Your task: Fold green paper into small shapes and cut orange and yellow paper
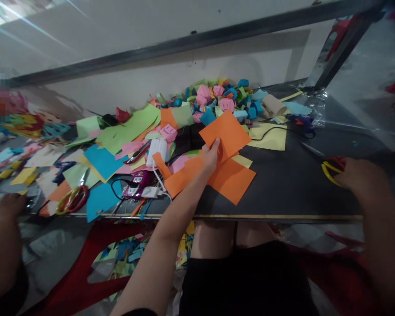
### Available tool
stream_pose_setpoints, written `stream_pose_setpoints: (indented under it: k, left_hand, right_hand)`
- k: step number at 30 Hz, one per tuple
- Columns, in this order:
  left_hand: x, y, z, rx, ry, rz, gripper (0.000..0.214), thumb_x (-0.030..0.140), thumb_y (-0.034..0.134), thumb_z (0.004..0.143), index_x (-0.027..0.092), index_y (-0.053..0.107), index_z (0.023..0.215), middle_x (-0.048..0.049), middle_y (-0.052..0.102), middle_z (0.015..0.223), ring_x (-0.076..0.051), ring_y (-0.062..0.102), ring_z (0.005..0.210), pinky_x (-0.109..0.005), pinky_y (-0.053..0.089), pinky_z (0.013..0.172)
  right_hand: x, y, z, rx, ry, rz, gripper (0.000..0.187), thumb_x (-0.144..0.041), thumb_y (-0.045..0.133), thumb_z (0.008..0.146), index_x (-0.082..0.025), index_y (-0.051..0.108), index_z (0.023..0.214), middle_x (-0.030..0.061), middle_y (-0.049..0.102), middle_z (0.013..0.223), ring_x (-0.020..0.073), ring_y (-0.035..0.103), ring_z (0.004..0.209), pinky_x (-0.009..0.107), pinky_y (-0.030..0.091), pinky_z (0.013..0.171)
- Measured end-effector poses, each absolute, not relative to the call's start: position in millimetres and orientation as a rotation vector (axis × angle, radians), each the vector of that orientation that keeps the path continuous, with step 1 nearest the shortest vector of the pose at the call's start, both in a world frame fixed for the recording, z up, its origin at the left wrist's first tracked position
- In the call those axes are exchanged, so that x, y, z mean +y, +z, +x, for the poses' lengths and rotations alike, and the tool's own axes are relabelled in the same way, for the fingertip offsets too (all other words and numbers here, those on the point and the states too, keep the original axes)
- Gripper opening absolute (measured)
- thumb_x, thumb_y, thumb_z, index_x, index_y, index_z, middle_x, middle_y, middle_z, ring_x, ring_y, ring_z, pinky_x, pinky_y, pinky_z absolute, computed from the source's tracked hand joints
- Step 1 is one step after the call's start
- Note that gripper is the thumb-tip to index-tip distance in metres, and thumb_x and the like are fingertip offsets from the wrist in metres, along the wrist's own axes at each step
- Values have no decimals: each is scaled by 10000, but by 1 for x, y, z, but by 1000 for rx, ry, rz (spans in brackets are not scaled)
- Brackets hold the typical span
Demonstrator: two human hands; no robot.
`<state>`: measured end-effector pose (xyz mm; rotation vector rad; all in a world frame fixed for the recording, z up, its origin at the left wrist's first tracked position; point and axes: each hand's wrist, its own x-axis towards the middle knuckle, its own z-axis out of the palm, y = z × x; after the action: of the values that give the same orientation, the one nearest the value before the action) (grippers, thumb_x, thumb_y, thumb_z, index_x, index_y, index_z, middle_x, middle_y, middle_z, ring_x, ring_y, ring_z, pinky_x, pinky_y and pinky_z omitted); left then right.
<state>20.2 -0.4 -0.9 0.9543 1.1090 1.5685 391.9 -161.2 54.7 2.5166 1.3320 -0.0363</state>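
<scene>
My left hand (pixel 211 157) pinches a square sheet of orange paper (pixel 228 134) by its lower corner, with the thumb on top, and holds it tilted above the table. More orange sheets (pixel 235 182) lie beneath that hand and around it. Off to the right, my right hand (pixel 357 174) is closed on a pair of scissors (pixel 332 169) with red and yellow handles, the blades pointing up and left over the dark tabletop. The blades' tips look close together.
Folded paper pieces (pixel 227 103) are heaped along the wall. A purple power strip (pixel 138 184) with cables, a second pair of scissors (pixel 73 199) and a hot glue gun (pixel 299 122) lie about. Another person's hand (pixel 6 208) rests at the left edge.
</scene>
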Motion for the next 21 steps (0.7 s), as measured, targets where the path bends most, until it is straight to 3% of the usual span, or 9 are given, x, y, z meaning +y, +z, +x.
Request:
stream_pose_setpoints:
  k: [3, 7, 8, 10, 12, 14, 17, 19, 21]
  left_hand:
    - [0, 0, 20, 1113, 1570, 951, 365, 505, 816, 760, 177, 733, 896, -115, 763, 1062, -284, 732, 1066, -432, 556, 1025]
    - [-4, 5, 18, 1184, 1627, 954, 323, 468, 754, 836, 165, 725, 946, -139, 762, 1104, -294, 730, 1069, -460, 562, 1009]
    - [-5, 7, 18, 1203, 1648, 954, 311, 455, 735, 858, 163, 722, 963, -146, 758, 1126, -295, 726, 1085, -462, 558, 1015]
    - [-6, 9, 16, 1234, 1687, 968, 307, 453, 695, 897, 160, 716, 984, -159, 748, 1165, -292, 717, 1121, -459, 542, 1039]
    - [-6, 11, 14, 1258, 1731, 996, 319, 465, 670, 921, 158, 712, 997, -167, 738, 1195, -286, 706, 1153, -450, 522, 1069]
    - [-5, 12, 13, 1263, 1764, 1006, 325, 465, 664, 933, 157, 706, 1028, -170, 722, 1241, -275, 691, 1183, -434, 508, 1092]
    - [-2, 11, 12, 1267, 1770, 973, 327, 444, 663, 949, 135, 694, 1053, -188, 712, 1263, -264, 685, 1183, -407, 522, 1075]
    - [1, 9, 11, 1277, 1764, 966, 340, 443, 648, 960, 116, 689, 1044, -192, 727, 1220, -264, 694, 1160, -402, 537, 1052]
    - [4, 8, 11, 1294, 1756, 982, 352, 446, 635, 958, 108, 693, 1038, -181, 740, 1179, -270, 701, 1151, -411, 537, 1048]
  right_hand:
    - [-163, 56, 395, 1256, -197, 2677, 290, -431, 649, 789, -223, 726, 976, 148, 743, 937, 370, 717, 946, 401, 509, 724]
    - [-169, 54, 380, 1212, -357, 3269, 224, -439, 704, 648, -267, 595, 741, 92, 668, 744, 354, 680, 812, 433, 500, 705]
    - [-169, 54, 373, 1259, -528, 3438, 258, -445, 724, 615, -270, 575, 732, 82, 647, 720, 326, 656, 742, 429, 491, 664]
    - [-167, 57, 357, 1440, -1203, 3553, 299, -461, 741, 589, -273, 567, 744, 68, 619, 705, 257, 581, 611, 403, 447, 562]
    - [-160, 62, 341, 1652, -1977, 3199, 319, -493, 745, 607, -267, 567, 746, 59, 594, 691, 217, 533, 561, 364, 389, 492]
    - [-150, 67, 326, 1786, -2348, 2813, 398, -586, 749, 631, -253, 576, 766, 60, 593, 697, 200, 520, 550, 329, 347, 449]
    - [-128, 72, 302, 2067, -2494, 2427, 625, -802, 700, 624, -222, 603, 833, 75, 628, 754, 191, 559, 574, 289, 351, 427]
    - [-111, 73, 283, 2208, -2517, 2078, 777, -945, 576, 614, -206, 595, 854, 102, 659, 835, 200, 608, 626, 295, 419, 469]
    - [-93, 73, 262, 2373, -2433, 2052, 803, -980, 477, 676, -204, 569, 864, 107, 673, 930, 163, 612, 647, 263, 425, 490]
